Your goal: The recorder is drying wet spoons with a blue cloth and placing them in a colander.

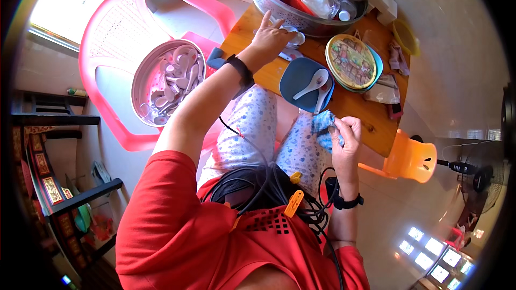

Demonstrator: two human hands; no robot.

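My left hand point(272, 36) reaches over the wooden table with its fingers spread, the fingertips at several white spoons point(297, 39) beside a metal colander. Whether it touches a spoon is unclear. My right hand point(347, 135) pinches a blue fluffy cloth point(323, 123) above my right thigh, near the table edge. Between the hands, a blue square dish point(296, 82) holds two patterned white spoons point(314, 84). On the pink plastic chair to my left, a round metal pan point(137, 88) holds a pile of spoons point(181, 72).
The large metal colander point(278, 10) holds plastic bottles, cups and bags. A round patterned tin lid point(351, 61), a plastic packet point(383, 90) and a small cloth point(398, 58) lie on the table point(363, 129). An orange stool point(411, 159) and a fan point(481, 177) stand to the right. Black cables cross my lap.
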